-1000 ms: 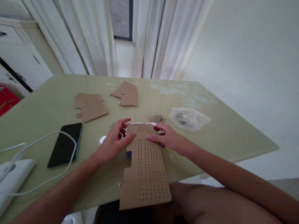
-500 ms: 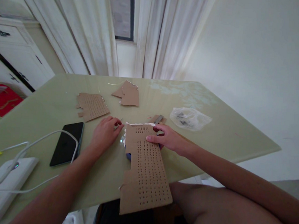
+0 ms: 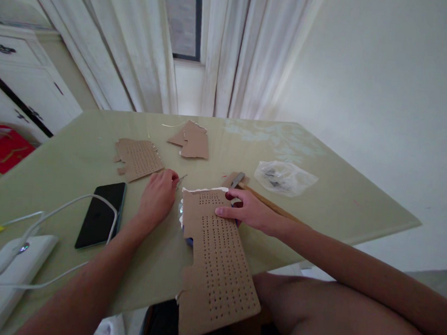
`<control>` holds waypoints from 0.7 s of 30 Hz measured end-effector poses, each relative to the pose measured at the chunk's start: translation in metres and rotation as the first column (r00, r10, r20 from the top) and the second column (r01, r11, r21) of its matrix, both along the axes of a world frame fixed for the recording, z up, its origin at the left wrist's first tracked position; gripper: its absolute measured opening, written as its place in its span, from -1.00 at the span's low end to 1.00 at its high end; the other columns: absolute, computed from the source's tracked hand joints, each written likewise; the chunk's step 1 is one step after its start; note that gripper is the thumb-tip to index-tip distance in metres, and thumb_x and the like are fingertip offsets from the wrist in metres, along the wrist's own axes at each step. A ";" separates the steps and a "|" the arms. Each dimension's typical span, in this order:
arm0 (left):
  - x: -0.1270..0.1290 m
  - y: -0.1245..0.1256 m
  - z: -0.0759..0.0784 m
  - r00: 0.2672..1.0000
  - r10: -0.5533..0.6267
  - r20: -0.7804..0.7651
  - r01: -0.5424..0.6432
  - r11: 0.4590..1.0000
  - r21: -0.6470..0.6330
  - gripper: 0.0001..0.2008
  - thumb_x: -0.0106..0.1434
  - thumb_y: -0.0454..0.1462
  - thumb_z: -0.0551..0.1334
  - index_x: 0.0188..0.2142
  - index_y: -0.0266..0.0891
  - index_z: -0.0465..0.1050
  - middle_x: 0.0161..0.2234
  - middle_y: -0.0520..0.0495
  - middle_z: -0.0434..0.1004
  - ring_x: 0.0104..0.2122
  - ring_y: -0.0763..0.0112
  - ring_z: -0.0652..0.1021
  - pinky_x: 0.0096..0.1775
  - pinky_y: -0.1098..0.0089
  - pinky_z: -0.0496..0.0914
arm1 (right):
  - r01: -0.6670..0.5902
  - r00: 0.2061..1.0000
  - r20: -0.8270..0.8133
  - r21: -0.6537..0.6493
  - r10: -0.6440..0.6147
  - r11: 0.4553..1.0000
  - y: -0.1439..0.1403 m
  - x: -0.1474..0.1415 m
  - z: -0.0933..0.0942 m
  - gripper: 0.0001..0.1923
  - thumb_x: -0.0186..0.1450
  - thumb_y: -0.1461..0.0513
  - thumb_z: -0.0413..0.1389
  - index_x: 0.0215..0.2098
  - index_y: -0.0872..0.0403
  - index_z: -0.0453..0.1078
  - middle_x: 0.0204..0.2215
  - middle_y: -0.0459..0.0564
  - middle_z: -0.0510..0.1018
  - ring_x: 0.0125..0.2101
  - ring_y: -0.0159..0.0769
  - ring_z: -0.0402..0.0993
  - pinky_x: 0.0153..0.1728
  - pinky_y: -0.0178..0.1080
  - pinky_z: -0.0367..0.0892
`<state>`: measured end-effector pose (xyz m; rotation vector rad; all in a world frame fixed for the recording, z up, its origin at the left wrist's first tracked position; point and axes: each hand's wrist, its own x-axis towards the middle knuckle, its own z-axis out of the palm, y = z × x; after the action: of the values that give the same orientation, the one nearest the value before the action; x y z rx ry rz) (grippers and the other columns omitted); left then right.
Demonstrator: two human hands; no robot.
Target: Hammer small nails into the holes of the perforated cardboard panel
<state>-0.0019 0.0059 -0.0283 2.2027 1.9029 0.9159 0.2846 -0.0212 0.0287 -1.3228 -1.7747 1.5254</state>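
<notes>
At the far left a white plastic box with white cables sat on the pale green glass-topped table, and just beside the cable loop lay a black slab phone, face up. Past it lay a small punched piece of brown cardboard, with plain torn brown scraps further back. The left hand rested on the table, its fingertips pinched around a thin metal pin whose tip pointed toward the long brown cardboard strip punched with rows of holes. That strip lay before the person, its far end on the table and its near end hanging over the table edge. The right hand pressed flat on the strip's far end, its grip loose, pinning rather than grasping. Judged from this, the work would go best with the strip kept pressed down close to the holes and the pin held low near its tip. Behind the right hand lay a small grey tool, and to the right a crumpled clear plastic bag. White curtains, a window and a bare pale wall closed the room; a white cabinet stood at the left.
</notes>
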 end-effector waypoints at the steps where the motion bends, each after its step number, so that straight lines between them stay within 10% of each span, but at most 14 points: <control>1: -0.002 0.000 0.004 0.998 0.016 0.063 -0.017 1.000 0.012 -0.75 0.51 -0.21 0.08 -0.11 -0.24 0.52 -0.19 -0.26 0.60 -0.16 0.02 0.56 -0.04 0.06 0.47 | -0.002 1.000 0.005 0.002 0.002 1.000 0.000 0.000 0.000 -0.35 0.14 -0.15 0.49 -0.06 0.13 0.56 0.03 0.14 0.56 -0.26 -0.25 0.57 -0.47 -0.31 0.49; 5: -0.001 -0.013 0.021 0.893 -0.105 0.437 0.076 0.994 0.082 -0.68 0.51 -0.12 0.15 0.09 -0.18 0.55 -0.17 -0.09 0.61 -0.36 0.32 0.50 -0.28 0.31 0.41 | -0.015 1.000 -0.014 -0.013 0.015 1.000 -0.001 -0.001 0.000 -0.34 0.14 -0.16 0.48 -0.03 0.12 0.56 0.06 0.14 0.56 -0.27 -0.27 0.58 -0.46 -0.31 0.49; 11: 0.011 -0.039 0.031 0.712 -0.297 0.636 0.356 0.934 0.037 -0.77 0.38 -0.06 0.39 -0.16 -0.16 0.63 -0.30 -0.05 0.65 -0.38 0.34 0.53 -0.35 0.35 0.38 | -0.021 1.000 -0.014 0.000 0.021 1.000 -0.001 -0.001 -0.002 -0.35 0.16 -0.15 0.46 -0.02 0.12 0.55 0.04 0.14 0.53 -0.31 -0.29 0.55 -0.49 -0.32 0.48; 21: 0.013 -0.044 0.044 0.790 -0.389 0.474 0.429 0.903 0.025 -0.83 0.37 -0.11 0.40 -0.23 -0.13 0.72 -0.33 -0.01 0.73 -0.47 0.44 0.47 -0.42 0.40 0.33 | -0.026 0.999 -0.039 -0.015 0.026 1.000 -0.001 -0.001 -0.003 -0.33 0.14 -0.19 0.46 -0.04 0.09 0.54 0.02 0.09 0.50 -0.30 -0.27 0.55 -0.53 -0.33 0.48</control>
<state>0.0111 -0.0385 0.0155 1.9822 1.1603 1.1254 0.2838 -0.0220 0.0255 -1.2732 -1.7658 1.5719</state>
